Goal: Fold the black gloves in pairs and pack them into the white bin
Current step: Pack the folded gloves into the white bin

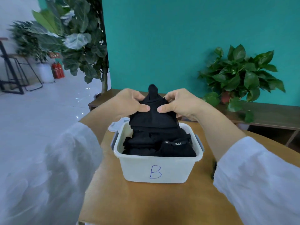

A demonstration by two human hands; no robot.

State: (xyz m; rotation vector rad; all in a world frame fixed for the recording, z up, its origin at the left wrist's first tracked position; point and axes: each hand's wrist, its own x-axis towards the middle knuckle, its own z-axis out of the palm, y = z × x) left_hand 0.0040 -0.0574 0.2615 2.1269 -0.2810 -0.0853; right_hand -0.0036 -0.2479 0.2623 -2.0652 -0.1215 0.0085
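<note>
Pinching a soft, matte black bundle of folded gloves point(153, 111) from both sides, the left hand point(129, 101) and the right hand point(180, 103) hold it just above the far end of the white bin point(155, 168), each thumb pressed on the near face of the cloth and the other fingers curled round behind it; one limp glove finger sticks up from the top of the bundle between the hands. Both forearms come out of loose white sleeves point(253, 181) of thin, slightly crumpled fabric. The bin is a rectangular tub of milky, semi-translucent plastic with rounded corners and a thick rim, grey-blue clips on its two short sides and a letter B drawn in blue on its near wall. Inside it lie more folded black gloves point(159, 143), stacked in layers nearly to the rim, one showing a small white "5.11" tag. The bin stands on a smooth, brown wooden table point(129, 200); a white lid point(116, 125) peeks out behind its far left corner. Beyond the table runs a low wooden bench point(267, 114) against a flat teal wall point(162, 38), with a leafy potted plant point(238, 75) on it. To the left a tall broad-leaved plant point(78, 39) stands over a glossy pale tiled floor point(40, 111), with red fire extinguishers point(57, 70) farther back.
</note>
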